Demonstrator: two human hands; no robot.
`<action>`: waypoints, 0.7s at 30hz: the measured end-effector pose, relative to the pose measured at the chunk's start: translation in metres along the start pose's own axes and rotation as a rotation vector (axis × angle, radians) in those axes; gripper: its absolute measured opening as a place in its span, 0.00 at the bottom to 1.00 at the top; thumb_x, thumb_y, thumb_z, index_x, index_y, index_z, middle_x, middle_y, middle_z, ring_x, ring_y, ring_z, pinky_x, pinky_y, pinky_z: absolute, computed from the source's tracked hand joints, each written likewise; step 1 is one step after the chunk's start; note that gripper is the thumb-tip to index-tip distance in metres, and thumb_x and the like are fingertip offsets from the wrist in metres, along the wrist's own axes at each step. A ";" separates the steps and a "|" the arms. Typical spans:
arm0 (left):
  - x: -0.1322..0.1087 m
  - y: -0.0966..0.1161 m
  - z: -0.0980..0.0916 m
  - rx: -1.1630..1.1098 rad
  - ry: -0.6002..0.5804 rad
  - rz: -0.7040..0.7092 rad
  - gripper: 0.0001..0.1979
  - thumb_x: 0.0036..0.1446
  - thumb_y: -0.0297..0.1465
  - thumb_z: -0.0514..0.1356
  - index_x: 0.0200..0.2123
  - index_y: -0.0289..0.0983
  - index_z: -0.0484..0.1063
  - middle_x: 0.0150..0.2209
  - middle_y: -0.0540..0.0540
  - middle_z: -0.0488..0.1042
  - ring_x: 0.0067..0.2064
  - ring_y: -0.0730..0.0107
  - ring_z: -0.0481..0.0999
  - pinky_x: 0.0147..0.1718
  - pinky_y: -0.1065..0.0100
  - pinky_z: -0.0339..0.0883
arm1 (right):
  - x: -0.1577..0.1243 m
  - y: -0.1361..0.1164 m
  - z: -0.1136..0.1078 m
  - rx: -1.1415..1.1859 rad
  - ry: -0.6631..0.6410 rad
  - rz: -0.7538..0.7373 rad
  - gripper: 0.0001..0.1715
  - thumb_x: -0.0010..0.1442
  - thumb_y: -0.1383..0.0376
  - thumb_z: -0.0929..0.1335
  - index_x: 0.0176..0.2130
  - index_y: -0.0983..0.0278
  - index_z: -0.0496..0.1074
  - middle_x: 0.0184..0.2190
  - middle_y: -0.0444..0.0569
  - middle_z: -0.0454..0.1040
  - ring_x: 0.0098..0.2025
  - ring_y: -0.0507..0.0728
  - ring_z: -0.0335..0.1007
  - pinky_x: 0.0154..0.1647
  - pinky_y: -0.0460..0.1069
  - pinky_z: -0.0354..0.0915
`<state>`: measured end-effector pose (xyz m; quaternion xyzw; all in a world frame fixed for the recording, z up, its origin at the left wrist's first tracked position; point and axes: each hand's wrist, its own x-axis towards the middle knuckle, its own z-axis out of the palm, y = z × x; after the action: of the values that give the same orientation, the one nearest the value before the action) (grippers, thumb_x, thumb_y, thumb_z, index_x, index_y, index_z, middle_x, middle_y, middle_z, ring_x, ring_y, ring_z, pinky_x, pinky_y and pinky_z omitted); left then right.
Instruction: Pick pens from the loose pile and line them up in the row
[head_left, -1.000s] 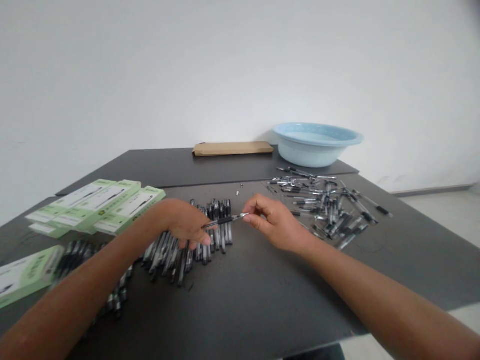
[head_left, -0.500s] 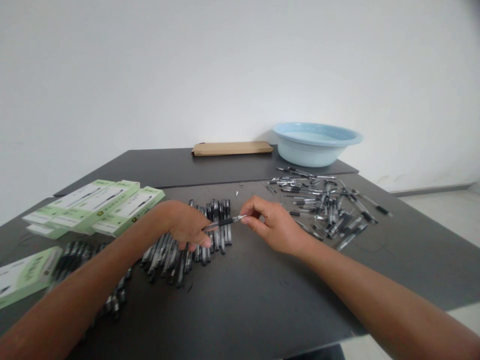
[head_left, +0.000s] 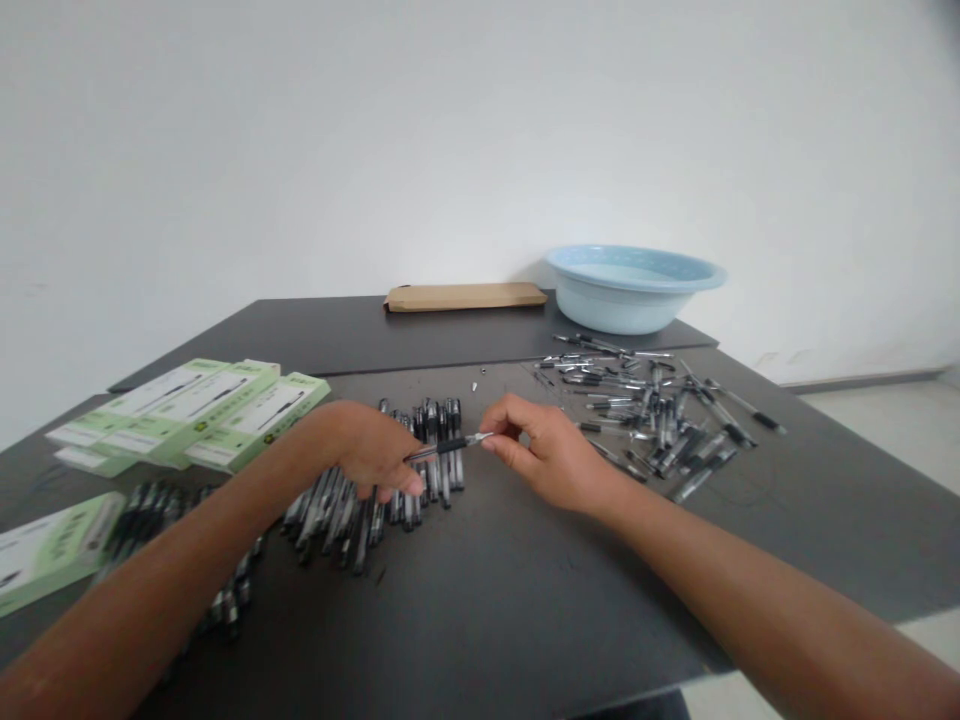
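Note:
Between my two hands a clear-barrelled pen [head_left: 452,444] with a black grip lies almost level, its tip toward the right. My left hand [head_left: 377,452] is closed on the barrel end, palm down. With thumb and forefinger, my right hand [head_left: 541,450] pinches the pen's pointed tip; the fingers partly cover it. Beneath and beside my left hand lies a row of capped pens [head_left: 337,515], packed side by side. To the right of my right hand is a loose heap of uncapped pens and pen parts [head_left: 667,420].
Green and white pen boxes [head_left: 255,422] are stacked at left, with another box [head_left: 60,550] nearer me beside more pens [head_left: 154,515]. A flat brown cardboard piece [head_left: 465,296] and a light blue basin [head_left: 630,300] stand at the back. Small metal tips [head_left: 474,386] lie mid-table.

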<state>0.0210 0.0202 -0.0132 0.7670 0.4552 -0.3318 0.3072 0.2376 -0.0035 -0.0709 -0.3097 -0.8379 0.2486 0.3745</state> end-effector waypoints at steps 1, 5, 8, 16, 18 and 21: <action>0.000 0.000 0.000 -0.007 -0.001 -0.001 0.13 0.59 0.35 0.50 0.40 0.37 0.71 0.35 0.42 0.79 0.33 0.62 0.77 0.32 0.65 0.68 | 0.000 0.000 0.000 -0.001 0.000 -0.003 0.02 0.58 0.67 0.65 0.36 0.62 0.66 0.29 0.44 0.70 0.31 0.51 0.65 0.32 0.45 0.59; 0.000 0.000 0.001 0.011 0.009 0.003 0.13 0.60 0.36 0.50 0.38 0.37 0.71 0.35 0.41 0.79 0.33 0.62 0.77 0.32 0.65 0.67 | -0.001 -0.002 0.000 -0.018 -0.014 -0.016 0.02 0.59 0.66 0.65 0.36 0.62 0.66 0.29 0.44 0.70 0.31 0.52 0.65 0.32 0.45 0.59; 0.000 0.000 0.001 0.011 0.009 -0.002 0.13 0.59 0.36 0.50 0.38 0.36 0.71 0.35 0.41 0.79 0.33 0.61 0.77 0.32 0.64 0.67 | -0.001 -0.002 0.001 -0.029 -0.015 -0.018 0.02 0.59 0.66 0.65 0.36 0.62 0.66 0.29 0.44 0.70 0.30 0.52 0.65 0.31 0.45 0.58; -0.001 0.004 -0.001 0.040 0.016 -0.017 0.12 0.60 0.35 0.51 0.38 0.37 0.70 0.35 0.41 0.79 0.34 0.60 0.77 0.31 0.65 0.66 | -0.001 -0.003 0.000 -0.056 -0.029 -0.022 0.02 0.59 0.66 0.65 0.35 0.62 0.65 0.28 0.44 0.69 0.29 0.51 0.64 0.30 0.44 0.57; -0.001 0.005 0.000 0.047 0.018 -0.019 0.12 0.60 0.35 0.50 0.37 0.37 0.70 0.35 0.41 0.79 0.34 0.61 0.77 0.30 0.66 0.66 | -0.001 -0.003 -0.001 -0.065 -0.035 -0.024 0.02 0.60 0.65 0.65 0.36 0.62 0.65 0.27 0.43 0.69 0.28 0.50 0.63 0.29 0.44 0.56; -0.002 0.006 0.000 0.044 0.013 -0.016 0.12 0.60 0.36 0.50 0.37 0.36 0.70 0.36 0.41 0.79 0.33 0.62 0.77 0.29 0.67 0.65 | -0.002 -0.005 -0.001 -0.083 -0.042 -0.023 0.02 0.60 0.66 0.64 0.35 0.63 0.64 0.26 0.42 0.68 0.27 0.50 0.63 0.28 0.44 0.55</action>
<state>0.0255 0.0171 -0.0109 0.7722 0.4558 -0.3390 0.2845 0.2376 -0.0076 -0.0680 -0.3099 -0.8586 0.2156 0.3467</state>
